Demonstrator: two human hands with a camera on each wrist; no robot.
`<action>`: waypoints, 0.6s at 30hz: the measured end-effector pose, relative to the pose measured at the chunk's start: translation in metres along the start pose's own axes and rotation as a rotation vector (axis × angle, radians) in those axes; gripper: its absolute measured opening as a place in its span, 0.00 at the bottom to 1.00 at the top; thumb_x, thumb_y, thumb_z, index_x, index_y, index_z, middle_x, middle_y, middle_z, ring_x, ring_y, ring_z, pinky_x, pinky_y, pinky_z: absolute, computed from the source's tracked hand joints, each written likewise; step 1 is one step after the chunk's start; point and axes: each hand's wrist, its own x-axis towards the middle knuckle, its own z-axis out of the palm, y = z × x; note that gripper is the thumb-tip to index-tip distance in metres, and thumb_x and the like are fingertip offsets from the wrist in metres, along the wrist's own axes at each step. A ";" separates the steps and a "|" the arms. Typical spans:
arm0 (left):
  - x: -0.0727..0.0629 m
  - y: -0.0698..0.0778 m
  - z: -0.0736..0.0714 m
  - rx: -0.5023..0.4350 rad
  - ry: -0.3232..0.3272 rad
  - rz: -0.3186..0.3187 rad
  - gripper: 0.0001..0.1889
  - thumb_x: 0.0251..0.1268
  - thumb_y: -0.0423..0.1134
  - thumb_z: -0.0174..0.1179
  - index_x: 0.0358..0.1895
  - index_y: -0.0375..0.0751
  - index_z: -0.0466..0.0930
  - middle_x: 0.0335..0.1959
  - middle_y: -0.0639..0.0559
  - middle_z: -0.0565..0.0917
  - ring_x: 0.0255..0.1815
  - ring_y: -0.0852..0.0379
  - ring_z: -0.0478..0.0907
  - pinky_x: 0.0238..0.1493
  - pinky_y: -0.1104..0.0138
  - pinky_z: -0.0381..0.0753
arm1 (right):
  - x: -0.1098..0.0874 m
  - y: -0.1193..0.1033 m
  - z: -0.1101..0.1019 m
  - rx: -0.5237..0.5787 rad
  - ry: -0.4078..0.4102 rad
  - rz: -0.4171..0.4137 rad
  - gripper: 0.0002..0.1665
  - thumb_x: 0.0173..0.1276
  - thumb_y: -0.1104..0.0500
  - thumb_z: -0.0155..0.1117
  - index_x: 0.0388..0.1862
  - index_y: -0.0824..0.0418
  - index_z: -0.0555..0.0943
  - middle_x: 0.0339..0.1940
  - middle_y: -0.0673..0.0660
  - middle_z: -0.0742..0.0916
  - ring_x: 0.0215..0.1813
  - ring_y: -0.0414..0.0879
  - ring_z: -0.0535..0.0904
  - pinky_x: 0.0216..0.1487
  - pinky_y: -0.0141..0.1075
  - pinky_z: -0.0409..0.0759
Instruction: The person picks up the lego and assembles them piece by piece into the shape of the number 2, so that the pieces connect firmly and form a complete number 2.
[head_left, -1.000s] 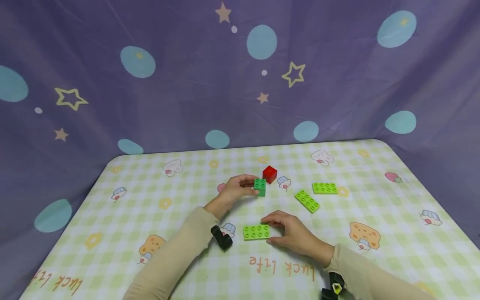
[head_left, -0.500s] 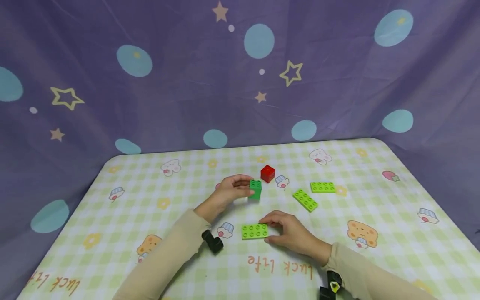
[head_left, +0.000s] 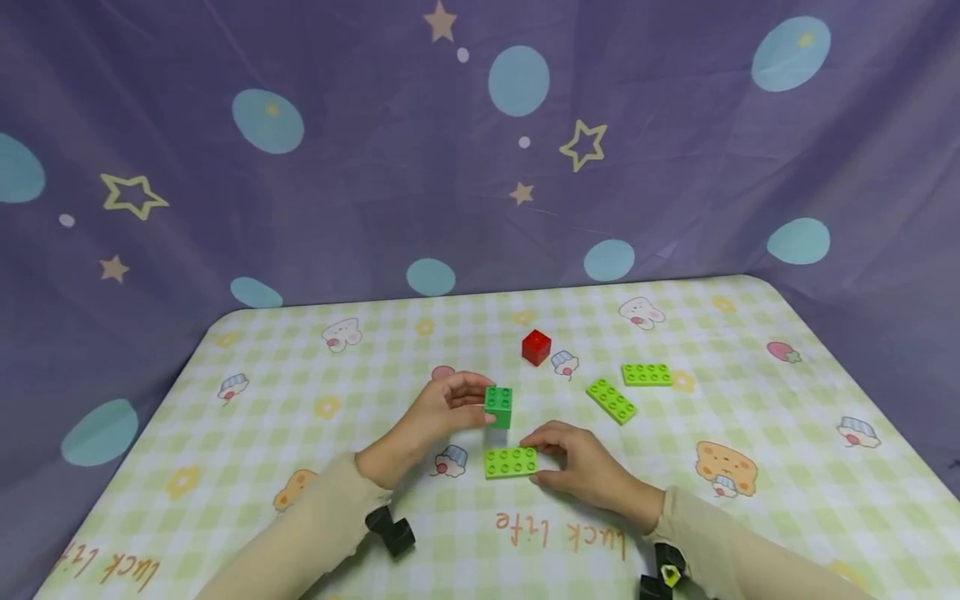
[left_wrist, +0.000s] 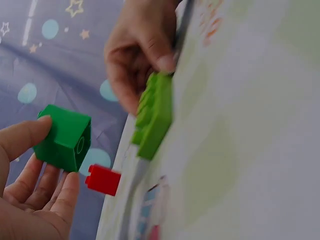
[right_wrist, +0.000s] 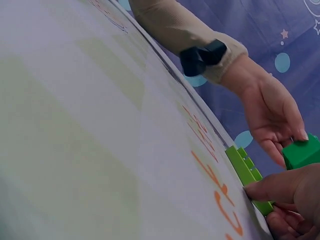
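My left hand (head_left: 438, 418) pinches a dark green 2x2 toy building brick (head_left: 498, 407) between thumb and fingers, studs up. In the left wrist view the green brick (left_wrist: 64, 137) is raised off the table, its smooth side facing the camera. Just in front of it in the head view, a lime green 2x4 building brick (head_left: 511, 463) lies flat on the tabletop. My right hand (head_left: 592, 468) grips that brick's right end between thumb and forefinger. From the right wrist, the thumb presses on the near side of the lime brick (right_wrist: 241, 165).
A red brick (head_left: 536, 347) stands farther back on the checked tablecloth (head_left: 360, 358). Two more lime 2x4 bricks lie back right, one slanted (head_left: 611, 401) and one straight (head_left: 647, 375). A purple curtain (head_left: 337, 217) hangs behind the table.
My left hand has carried the green brick away from beside the red brick, toward me and slightly left, close behind the lime brick. The right hand keeps its hold in place.
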 end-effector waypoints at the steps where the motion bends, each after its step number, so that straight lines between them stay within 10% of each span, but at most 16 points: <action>1: -0.004 0.000 0.001 -0.010 0.001 -0.004 0.22 0.53 0.29 0.66 0.53 0.31 0.75 0.45 0.48 0.81 0.47 0.54 0.79 0.48 0.67 0.80 | 0.000 0.000 0.000 0.004 0.003 0.002 0.21 0.55 0.63 0.72 0.50 0.59 0.81 0.46 0.49 0.82 0.48 0.41 0.78 0.52 0.33 0.77; 18: -0.038 -0.015 0.018 -0.128 0.024 -0.116 0.22 0.49 0.24 0.67 0.50 0.25 0.73 0.43 0.47 0.80 0.44 0.56 0.78 0.49 0.71 0.79 | -0.001 0.000 0.002 0.024 0.046 0.025 0.20 0.54 0.66 0.72 0.48 0.59 0.82 0.45 0.50 0.83 0.46 0.41 0.78 0.51 0.33 0.78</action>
